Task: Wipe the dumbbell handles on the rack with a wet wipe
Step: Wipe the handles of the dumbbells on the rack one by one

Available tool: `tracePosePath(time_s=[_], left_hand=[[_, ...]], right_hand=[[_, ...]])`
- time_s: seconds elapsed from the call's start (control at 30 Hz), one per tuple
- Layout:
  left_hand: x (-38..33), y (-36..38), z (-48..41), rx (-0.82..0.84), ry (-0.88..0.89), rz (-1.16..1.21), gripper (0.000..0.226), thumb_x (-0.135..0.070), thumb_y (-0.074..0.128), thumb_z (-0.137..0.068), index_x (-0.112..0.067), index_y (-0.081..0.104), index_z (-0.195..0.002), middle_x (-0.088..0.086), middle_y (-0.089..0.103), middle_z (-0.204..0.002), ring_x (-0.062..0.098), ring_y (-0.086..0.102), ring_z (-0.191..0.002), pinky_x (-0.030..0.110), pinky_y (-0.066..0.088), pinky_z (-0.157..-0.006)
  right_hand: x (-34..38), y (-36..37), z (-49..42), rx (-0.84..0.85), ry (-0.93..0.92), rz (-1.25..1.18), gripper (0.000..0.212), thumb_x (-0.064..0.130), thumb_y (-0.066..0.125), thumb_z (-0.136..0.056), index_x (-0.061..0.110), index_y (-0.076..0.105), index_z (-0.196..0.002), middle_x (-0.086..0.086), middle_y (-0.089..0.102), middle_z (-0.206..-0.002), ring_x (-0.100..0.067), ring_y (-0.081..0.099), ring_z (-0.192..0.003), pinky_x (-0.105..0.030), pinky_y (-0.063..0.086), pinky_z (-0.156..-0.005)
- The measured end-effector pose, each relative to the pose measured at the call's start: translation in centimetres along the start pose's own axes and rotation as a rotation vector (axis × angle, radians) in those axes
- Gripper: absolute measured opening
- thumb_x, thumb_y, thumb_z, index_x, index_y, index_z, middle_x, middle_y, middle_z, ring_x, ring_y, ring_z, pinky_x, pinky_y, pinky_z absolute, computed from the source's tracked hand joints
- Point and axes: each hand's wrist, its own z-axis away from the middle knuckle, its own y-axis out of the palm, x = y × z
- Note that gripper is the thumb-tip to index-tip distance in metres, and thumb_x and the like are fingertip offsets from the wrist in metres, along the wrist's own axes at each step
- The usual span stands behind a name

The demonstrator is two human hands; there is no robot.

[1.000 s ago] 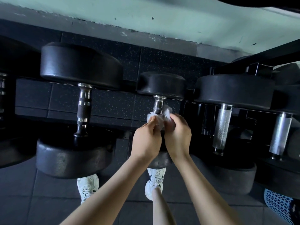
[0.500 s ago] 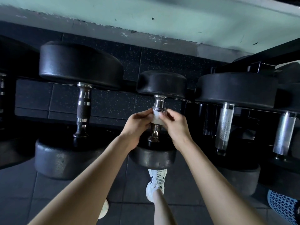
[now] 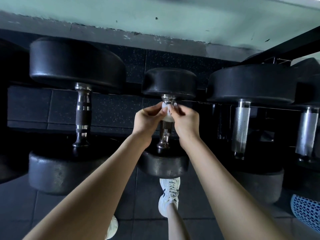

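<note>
Head view looks down on the wet wipe (image 3: 167,113), a small white wad bunched round the far end of the middle dumbbell's handle (image 3: 165,131), just below the chrome collar under the far head (image 3: 170,81). The left hand (image 3: 149,118) and right hand (image 3: 186,121) meet over it from either side. Their fingers and thumbs are curled and pinch the wipe against the bar, and neither hand has hold of anything else. Whether the wipe goes all the way round the underside of the bar is hidden by the fingers, so that is best checked by feel. The knurled stretch nearer the person and the near collar are bare, so this looks like an early pass on this handle. To do it well, keep the wipe closed round the bar, twist it a little to work into the knurling, and draw it toward the near head (image 3: 163,164), taking in both collars. Light pressure should do, since the dumbbell lies across the rack (image 3: 285,47) and could roll if shoved sideways. To the left lies a larger dumbbell with a dark-gripped handle (image 3: 82,115). To the right are a silver handle (image 3: 241,125) and, farther right, a second silver handle (image 3: 306,132), all well apart from the hands. Beyond the rack runs a pale green wall (image 3: 173,18). Below, a white trainer (image 3: 170,193) stands on dark floor tiles (image 3: 52,205).
</note>
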Motion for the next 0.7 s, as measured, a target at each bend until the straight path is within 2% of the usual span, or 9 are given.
tracePosePath(time_s=[0.1, 0.2, 0.3, 0.4, 0.5, 0.57, 0.63, 0.7], left_hand=[[0.6, -1.2, 1.0, 0.022, -0.022, -0.215, 0.038, -0.02, 0.071, -0.081, -0.009, 0.065, -0.117, 0.005, 0.069, -0.112, 0.01, 0.064, -0.099, 0.024, 0.05, -0.093], [0.7, -1.7, 1.4, 0.013, -0.022, -0.328, 0.036, -0.022, 0.072, -0.08, -0.008, 0.067, -0.113, 0.007, 0.07, -0.109, 0.012, 0.065, -0.094, 0.031, 0.053, -0.091], [0.0, -0.7, 1.0, -0.051, -0.012, -0.258, 0.033, -0.018, 0.071, -0.081, -0.004, 0.067, -0.111, 0.01, 0.07, -0.106, 0.012, 0.065, -0.085, 0.026, 0.055, -0.083], [-0.9, 0.4, 0.6, -0.089, -0.019, -0.145, 0.035, -0.016, 0.071, -0.081, -0.004, 0.065, -0.112, 0.006, 0.069, -0.104, 0.011, 0.064, -0.085, 0.025, 0.053, -0.085], [-0.8, 0.5, 0.7, -0.095, 0.043, -0.167, 0.034, -0.016, 0.07, -0.082, -0.004, 0.065, -0.113, 0.003, 0.068, -0.099, 0.0, 0.061, -0.075, 0.017, 0.052, -0.08], [-0.4, -0.1, 1.0, -0.075, 0.093, -0.288, 0.034, -0.019, 0.07, -0.082, -0.006, 0.066, -0.113, -0.002, 0.067, -0.095, 0.0, 0.061, -0.079, 0.016, 0.051, -0.081], [0.2, -0.9, 1.4, -0.038, 0.093, -0.389, 0.033, -0.022, 0.071, -0.082, -0.008, 0.068, -0.111, -0.001, 0.068, -0.097, 0.006, 0.063, -0.087, 0.022, 0.052, -0.085], [0.5, -1.1, 1.4, -0.033, 0.067, -0.428, 0.03, -0.023, 0.07, -0.082, -0.008, 0.069, -0.108, 0.005, 0.071, -0.102, 0.013, 0.065, -0.089, 0.033, 0.053, -0.089]], right_hand=[[-1.5, -1.0, 1.5, 0.055, 0.029, 0.027, 0.014, 0.017, 0.069, -0.084, 0.005, 0.073, -0.087, 0.005, 0.064, -0.069, -0.005, 0.056, -0.07, -0.018, 0.044, -0.066], [-1.4, -1.2, 1.7, 0.093, 0.069, 0.067, 0.007, 0.014, 0.072, -0.081, 0.007, 0.073, -0.08, 0.003, 0.064, -0.066, -0.005, 0.053, -0.068, -0.015, 0.042, -0.06], [0.4, -0.8, 0.2, 0.031, 0.067, 0.029, 0.014, 0.011, 0.075, -0.078, -0.003, 0.071, -0.078, -0.01, 0.07, -0.071, -0.008, 0.056, -0.068, -0.018, 0.045, -0.062], [1.3, -0.3, -0.7, 0.016, 0.091, -0.047, 0.008, 0.009, 0.073, -0.079, 0.002, 0.073, -0.084, -0.005, 0.07, -0.073, -0.006, 0.06, -0.064, -0.007, 0.047, -0.056], [0.1, -0.3, 0.1, 0.003, 0.087, -0.102, 0.014, 0.013, 0.069, -0.084, 0.001, 0.072, -0.092, -0.007, 0.07, -0.081, -0.013, 0.063, -0.076, -0.016, 0.05, -0.067], [-1.0, -0.6, 0.8, 0.004, 0.093, -0.041, 0.02, 0.016, 0.068, -0.085, 0.0, 0.071, -0.098, -0.005, 0.069, -0.086, -0.012, 0.062, -0.079, -0.014, 0.048, -0.067], [-1.9, -0.9, 1.5, 0.04, 0.097, 0.037, 0.023, 0.019, 0.069, -0.084, 0.001, 0.072, -0.097, -0.01, 0.072, -0.09, -0.012, 0.061, -0.078, -0.021, 0.05, -0.069], [-1.9, -0.9, 1.4, 0.05, 0.093, 0.092, 0.023, 0.023, 0.072, -0.081, 0.001, 0.073, -0.088, -0.016, 0.073, -0.086, -0.012, 0.059, -0.075, -0.028, 0.049, -0.068]])
